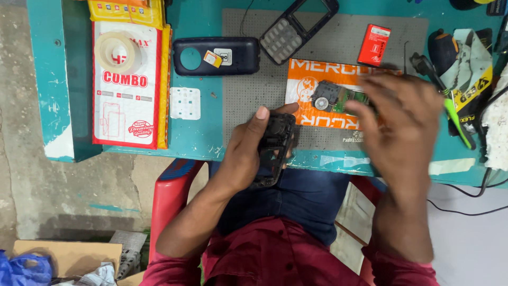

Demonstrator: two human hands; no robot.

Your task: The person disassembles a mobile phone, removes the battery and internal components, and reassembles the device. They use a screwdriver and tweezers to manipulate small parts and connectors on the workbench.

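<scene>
Phone frame (pixel 274 148) over table edge (pixel 317 159)

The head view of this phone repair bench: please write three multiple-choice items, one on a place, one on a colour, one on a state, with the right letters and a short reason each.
1. Where does the tape roll lie?
A. on the white and red box
B. on the grey mat
C. on the red chair

2. What colour is the small battery at the mat's far edge?
A. green
B. red
C. white

3. What is the left hand doing?
A. resting flat and empty
B. gripping the screwdriver
C. holding a black phone frame

Answers:
1 A, the roll sits on top of the box at the left.
2 B, its casing is red.
3 C, its fingers wrap the frame, while the blurred right hand reaches over the circuit board.
</scene>
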